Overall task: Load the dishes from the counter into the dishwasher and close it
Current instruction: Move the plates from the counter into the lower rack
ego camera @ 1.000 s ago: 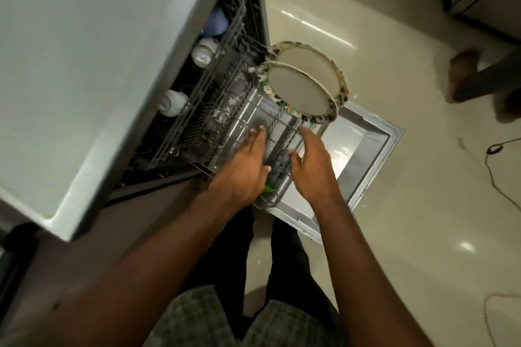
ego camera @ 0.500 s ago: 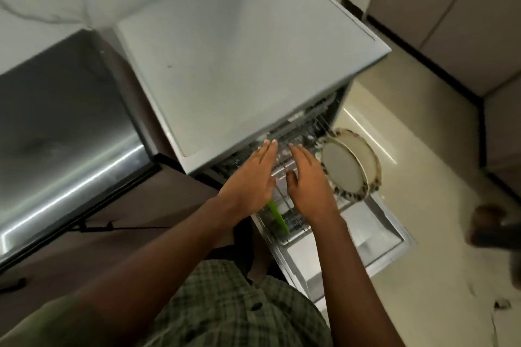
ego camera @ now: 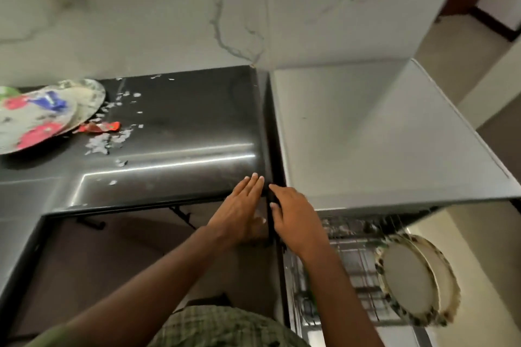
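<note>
blurred plates [ego camera: 42,118] cut off at counter's [ego camera: 183,127] left edge

Both hands, left [ego camera: 239,211] and right [ego camera: 296,220], extended flat, fingers straight.

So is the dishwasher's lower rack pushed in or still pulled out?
Pulled out. The grey wire rack extends past the silver dishwasher top, with two floral-rimmed plates standing on edge in it.

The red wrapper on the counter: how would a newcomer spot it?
Start at the dark steel counter left of the dishwasher. At its far left lies a stack of plates; the red wrapper lies just right of them, crumpled, the only red thing among white scraps.
</note>
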`<state>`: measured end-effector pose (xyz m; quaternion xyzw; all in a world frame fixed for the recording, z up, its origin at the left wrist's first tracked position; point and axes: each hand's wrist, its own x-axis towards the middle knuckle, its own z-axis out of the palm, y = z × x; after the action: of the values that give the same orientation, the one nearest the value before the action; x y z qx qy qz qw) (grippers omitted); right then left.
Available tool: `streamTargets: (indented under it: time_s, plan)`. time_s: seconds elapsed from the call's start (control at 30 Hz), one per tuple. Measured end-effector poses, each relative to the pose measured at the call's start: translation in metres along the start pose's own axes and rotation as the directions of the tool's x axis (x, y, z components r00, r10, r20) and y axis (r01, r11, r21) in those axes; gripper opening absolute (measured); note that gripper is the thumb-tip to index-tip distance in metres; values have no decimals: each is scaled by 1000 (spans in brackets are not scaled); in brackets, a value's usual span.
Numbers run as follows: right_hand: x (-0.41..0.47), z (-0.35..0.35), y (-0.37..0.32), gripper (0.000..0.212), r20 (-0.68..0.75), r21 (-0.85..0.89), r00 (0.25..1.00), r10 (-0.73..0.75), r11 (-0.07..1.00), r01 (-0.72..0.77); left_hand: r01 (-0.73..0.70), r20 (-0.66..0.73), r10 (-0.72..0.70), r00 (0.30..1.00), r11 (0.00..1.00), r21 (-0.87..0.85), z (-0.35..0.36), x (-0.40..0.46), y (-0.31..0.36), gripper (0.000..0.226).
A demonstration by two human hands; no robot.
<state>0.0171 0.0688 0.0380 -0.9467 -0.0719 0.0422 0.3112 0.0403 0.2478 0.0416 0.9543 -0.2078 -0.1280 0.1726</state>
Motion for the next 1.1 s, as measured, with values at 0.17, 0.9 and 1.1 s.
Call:
streamTargets:
  time_s: [0.17,0.9,1.1]
  plan:
    - [42,43,-79,50,114,-88,978,-174,979,185,159,-55,-160,986,987,-21,-27,-39,-93,93]
    - [185,185,-257,45,554,-218,783,-282,859,464,770,109,-762,638,632,-89,-67,-81,-291,63]
    - [236,201,-278,63,694,-285,692,-198,807,517,844,149,-834,532,509,-167,-81,-67,-325,92]
